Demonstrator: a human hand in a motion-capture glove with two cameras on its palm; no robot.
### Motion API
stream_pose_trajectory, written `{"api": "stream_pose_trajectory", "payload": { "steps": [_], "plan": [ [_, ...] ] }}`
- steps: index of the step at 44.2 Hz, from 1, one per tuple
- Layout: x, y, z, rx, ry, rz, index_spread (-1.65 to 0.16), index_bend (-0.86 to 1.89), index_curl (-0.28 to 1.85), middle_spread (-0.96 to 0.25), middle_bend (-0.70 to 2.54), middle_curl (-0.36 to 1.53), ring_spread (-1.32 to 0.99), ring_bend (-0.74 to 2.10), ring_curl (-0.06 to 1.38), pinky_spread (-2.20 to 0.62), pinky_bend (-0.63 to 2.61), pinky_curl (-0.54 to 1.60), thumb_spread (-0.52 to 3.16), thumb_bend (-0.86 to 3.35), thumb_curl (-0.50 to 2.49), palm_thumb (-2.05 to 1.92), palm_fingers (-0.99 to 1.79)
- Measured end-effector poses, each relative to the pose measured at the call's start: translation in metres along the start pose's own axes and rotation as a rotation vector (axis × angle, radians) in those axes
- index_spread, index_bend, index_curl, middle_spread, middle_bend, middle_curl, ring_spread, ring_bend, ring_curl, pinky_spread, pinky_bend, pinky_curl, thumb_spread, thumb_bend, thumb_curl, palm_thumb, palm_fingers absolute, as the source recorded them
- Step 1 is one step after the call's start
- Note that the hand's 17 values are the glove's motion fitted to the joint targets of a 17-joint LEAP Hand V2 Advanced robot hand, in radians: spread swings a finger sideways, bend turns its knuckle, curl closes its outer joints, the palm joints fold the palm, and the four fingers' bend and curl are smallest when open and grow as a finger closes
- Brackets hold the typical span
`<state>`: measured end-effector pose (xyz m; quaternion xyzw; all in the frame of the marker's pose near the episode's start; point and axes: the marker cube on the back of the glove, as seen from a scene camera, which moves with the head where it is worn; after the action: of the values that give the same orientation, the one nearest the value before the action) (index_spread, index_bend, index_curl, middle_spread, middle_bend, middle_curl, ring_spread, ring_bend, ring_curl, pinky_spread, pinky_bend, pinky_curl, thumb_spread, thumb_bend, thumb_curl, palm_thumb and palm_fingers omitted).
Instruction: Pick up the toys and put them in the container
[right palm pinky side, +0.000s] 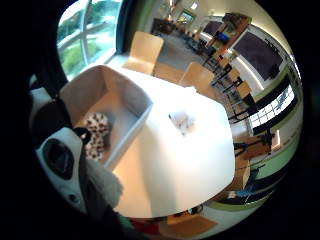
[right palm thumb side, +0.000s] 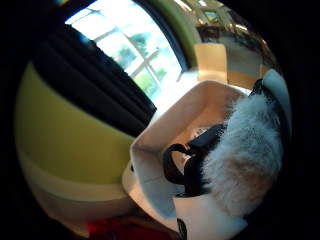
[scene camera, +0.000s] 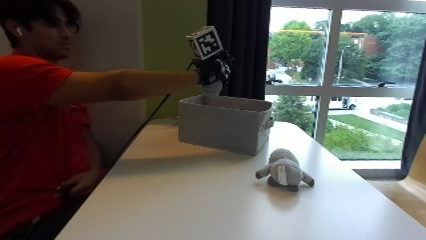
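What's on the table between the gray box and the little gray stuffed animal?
Nothing. In the outside view, only bare white table lies between the gray box and the gray stuffed animal.

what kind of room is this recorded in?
Probably a cafeteria or common area of an office or campus building: a long white table, rows of wooden chairs and more tables behind, and a large window onto lawns and a street.

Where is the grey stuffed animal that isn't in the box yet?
In the outside view the grey stuffed animal lies on the white table, apart from the grey container and on its window side.
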<state>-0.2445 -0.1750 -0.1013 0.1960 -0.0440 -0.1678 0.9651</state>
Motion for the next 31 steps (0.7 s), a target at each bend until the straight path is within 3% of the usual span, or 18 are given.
{"api": "stream_pose_trajectory", "payload": {
  "steps": [15, 18, 26, 31],
  "plan": [
    [-0.033, 0.006, 0.017, -0.075, -0.064, -0.005, -0.30, 0.75, 1.03, -0.28, 1.02, 0.68, -0.34, 1.29, 0.48, -0.46, 0.93, 0.41, 0.66, 0.04, 1.18, 0.43, 1.07],
    [-0.033, 0.008, 0.019, -0.093, -0.085, 0.001, -0.31, 0.61, 1.02, -0.31, 0.92, 0.65, -0.34, 1.28, 0.47, -0.46, 0.97, 0.42, 0.73, 0.01, 1.15, 0.40, 0.93],
    [-0.031, 0.011, 0.017, -0.157, -0.104, 0.000, -0.37, 0.22, 0.87, -0.27, 0.48, 0.51, -0.29, 1.09, 0.43, -0.30, 1.22, 0.50, 1.04, -0.09, 0.92, 0.06, 0.13],
    [-0.014, 0.018, 0.013, -0.163, -0.055, -0.010, -0.42, 0.16, 0.76, -0.24, 0.38, 0.46, -0.24, 0.97, 0.35, -0.20, 1.24, 0.47, 1.12, -0.08, 0.80, -0.06, 0.05]
  ]
}}
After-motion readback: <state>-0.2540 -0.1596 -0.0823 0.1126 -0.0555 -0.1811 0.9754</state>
